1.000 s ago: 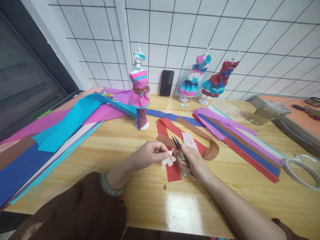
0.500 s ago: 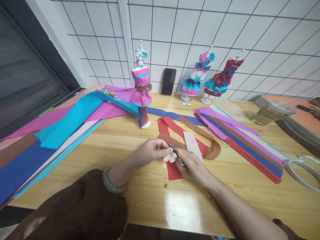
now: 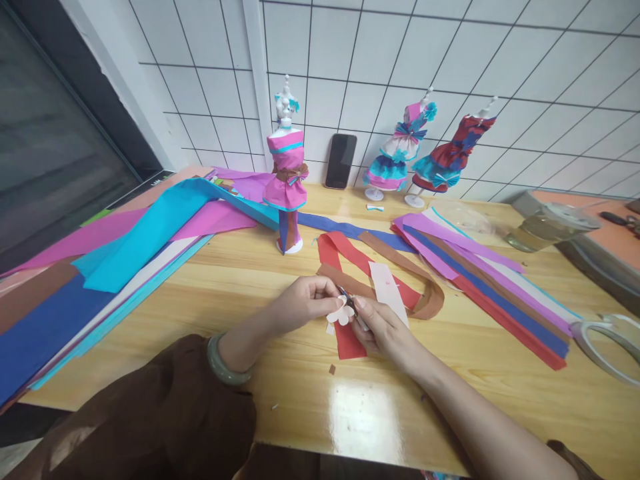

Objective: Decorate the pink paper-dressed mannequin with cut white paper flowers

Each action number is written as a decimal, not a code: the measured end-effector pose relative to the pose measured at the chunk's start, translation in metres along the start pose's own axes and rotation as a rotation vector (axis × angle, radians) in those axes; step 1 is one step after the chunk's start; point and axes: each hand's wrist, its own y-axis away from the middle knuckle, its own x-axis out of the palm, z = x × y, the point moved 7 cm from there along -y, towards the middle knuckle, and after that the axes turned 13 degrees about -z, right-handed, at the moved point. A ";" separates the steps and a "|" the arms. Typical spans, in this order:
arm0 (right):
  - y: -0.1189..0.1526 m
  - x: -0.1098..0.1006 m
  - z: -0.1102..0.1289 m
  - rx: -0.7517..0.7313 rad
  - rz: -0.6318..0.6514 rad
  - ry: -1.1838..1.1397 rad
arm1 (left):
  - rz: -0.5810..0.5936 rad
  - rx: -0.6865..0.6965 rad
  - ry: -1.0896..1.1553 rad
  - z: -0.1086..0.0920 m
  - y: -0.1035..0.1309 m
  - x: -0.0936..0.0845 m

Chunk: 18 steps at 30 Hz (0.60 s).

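Between finger and thumb, my left hand (image 3: 315,297) pinches a small pale paper flower (image 3: 341,314) with rounded petals. My right hand (image 3: 383,321) is closed round small dark-bladed scissors (image 3: 350,302), whose blades meet the flower's upper edge; their handles are mostly hidden in the fingers. Beneath the hands lies a red paper strip (image 3: 351,342), with a brown strip (image 3: 430,298) curling to the right. A pale pink strip (image 3: 387,287) rests just beyond my right hand. Tiny scraps, one white (image 3: 330,329) and one brown (image 3: 332,369), lie near the flower.
A mannequin in a pink paper dress (image 3: 287,170) stands ahead, with two dressed mannequins further right. A phone (image 3: 341,161) leans on the tiled wall. Coloured paper strips (image 3: 145,233) cover the left; more strips (image 3: 480,280), a tape roll (image 3: 607,347) and a cup (image 3: 543,227) are right.
The view has shifted slightly, so the background sits a little further right. Both hands keep nearly the same pose, and the flower and scissors stay together.
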 end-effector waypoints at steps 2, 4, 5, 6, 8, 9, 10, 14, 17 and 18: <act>0.000 0.000 0.000 0.005 0.001 0.002 | 0.002 0.000 0.001 0.000 0.000 0.000; 0.000 0.000 0.000 0.007 0.002 0.014 | 0.007 0.004 0.000 0.000 0.000 0.000; 0.000 0.000 0.000 0.006 0.002 0.023 | 0.008 0.006 -0.001 0.000 0.000 0.000; 0.000 0.000 0.000 0.006 0.002 0.032 | 0.010 0.008 -0.001 0.000 0.000 0.001; 0.000 0.000 0.000 0.005 0.001 0.046 | 0.014 0.006 0.001 0.000 0.000 0.001; 0.000 0.001 0.000 0.004 0.000 0.047 | 0.013 0.002 0.002 0.000 0.001 0.001; 0.000 0.001 0.001 0.003 -0.001 0.045 | 0.012 -0.003 0.001 0.000 0.001 0.001; -0.001 0.002 0.003 0.006 -0.001 0.035 | -0.003 -0.017 -0.002 0.000 0.000 0.000; -0.002 0.002 0.002 0.020 -0.004 0.033 | 0.014 0.001 0.006 -0.002 0.001 0.002; -0.002 0.001 0.001 0.022 -0.010 0.033 | 0.017 0.006 0.005 -0.002 0.001 0.002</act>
